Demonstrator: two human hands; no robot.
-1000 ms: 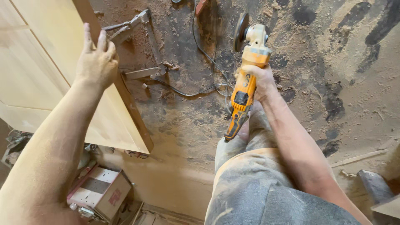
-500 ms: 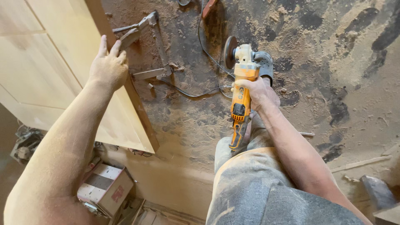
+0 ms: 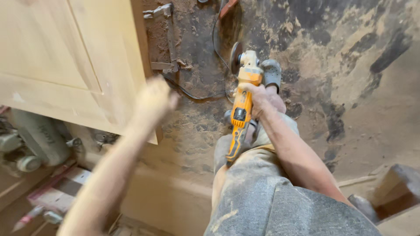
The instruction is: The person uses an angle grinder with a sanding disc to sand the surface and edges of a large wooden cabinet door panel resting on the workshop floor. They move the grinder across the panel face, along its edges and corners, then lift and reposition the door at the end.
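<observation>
My right hand (image 3: 262, 98) is clamped around the yellow angle grinder (image 3: 241, 102), held above the dusty floor (image 3: 350, 65). My left hand (image 3: 153, 98), blurred, hovers at the wooden panel (image 3: 65, 57) edge; I cannot tell its grip.

Likely woodworking shop: sawdust-covered floor (image 3: 350, 87).
</observation>
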